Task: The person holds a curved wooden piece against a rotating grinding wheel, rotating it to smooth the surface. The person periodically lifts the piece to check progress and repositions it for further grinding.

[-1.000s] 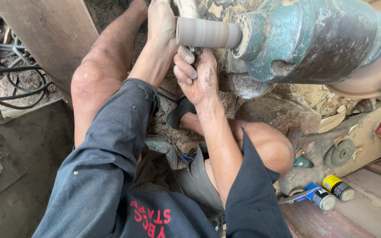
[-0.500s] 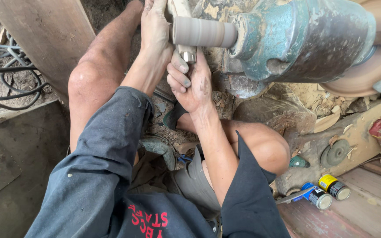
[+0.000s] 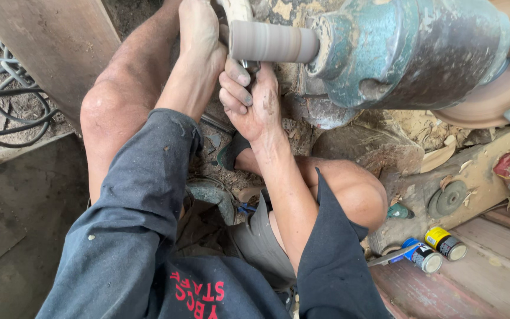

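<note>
My left hand [image 3: 199, 35] is raised at the top of the head view, fingers closed around a pale curved piece [image 3: 238, 8] just left of the grey sanding drum [image 3: 273, 41]. My right hand [image 3: 249, 100] is right below the drum, fingers curled, pinching a small metal piece [image 3: 245, 64] that touches the drum's underside. The drum sticks out of a worn green motor housing [image 3: 408, 50]. Both forearms reach up from dark blue sleeves, and my bare knees are on either side.
A wooden post [image 3: 54, 41] stands at the left with black cables [image 3: 7, 106] behind it. A tan disc [image 3: 503, 94] is at the machine's right end. Two spray cans [image 3: 435, 248] lie on red boards at the lower right, near a grinding disc [image 3: 450, 198].
Both hands stay at the drum and keep their grips. My right hand has shifted a little closer under the drum, and the view has drifted slightly.
</note>
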